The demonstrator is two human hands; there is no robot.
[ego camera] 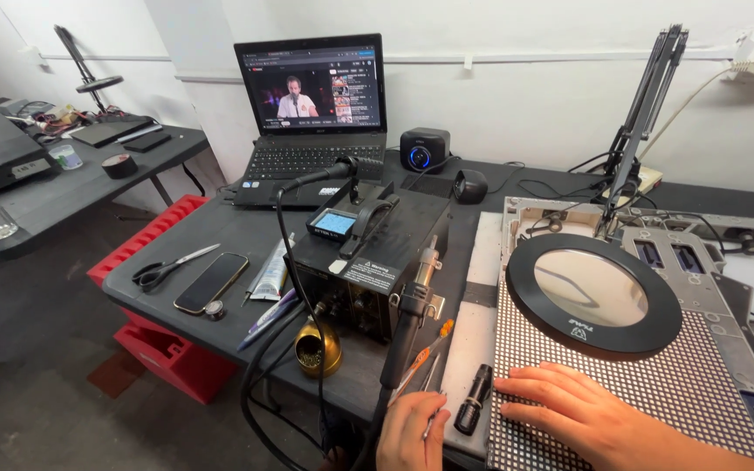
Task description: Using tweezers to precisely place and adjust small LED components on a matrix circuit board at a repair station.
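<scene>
L hand [412, 432] at near desk edge, fingers curled, pinching thin metal tweezers [430, 420]; tips poking up past fingertips. R hand [579, 410] flat, fingers spread, pressed on dotted LED panel [700, 384]. Small black cylinder [473, 399] betw. both hands, just beside R fingertips. Beyond: round magnifier lamp [593, 292] over panel, black solder stn [377, 257], laptop [311, 118] at back.
</scene>
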